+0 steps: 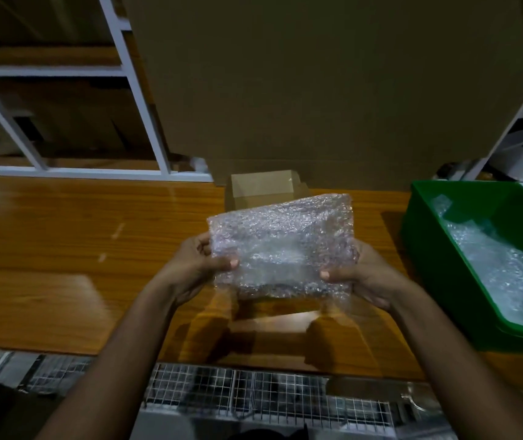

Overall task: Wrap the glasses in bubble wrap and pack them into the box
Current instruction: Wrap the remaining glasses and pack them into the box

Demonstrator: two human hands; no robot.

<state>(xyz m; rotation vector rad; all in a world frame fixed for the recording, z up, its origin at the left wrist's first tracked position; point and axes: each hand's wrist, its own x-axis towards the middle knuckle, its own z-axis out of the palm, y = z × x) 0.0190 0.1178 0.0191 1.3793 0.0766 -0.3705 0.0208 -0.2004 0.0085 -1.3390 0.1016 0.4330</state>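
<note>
Between the left hand [200, 265] and the right hand [360, 274], one clear bubble-wrap bundle [282, 249] is gripped at both ends above the brown wooden table [63, 233]; whether glasses lie inside cannot be told. Wrapping is judged nearly done, packing not. Just beyond the grip one small open cardboard box [263, 187] is seen, and right of it one green plastic bin [476, 249] of more wrap.

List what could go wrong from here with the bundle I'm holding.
1. The bubble wrap bundle is held above the wooden table only at its side edges by the left hand and right hand; it may slip out.
2. No tape is visible, so the wrap could unfold.
3. The small cardboard box looks narrower than the bundle; it may not fit.
</note>
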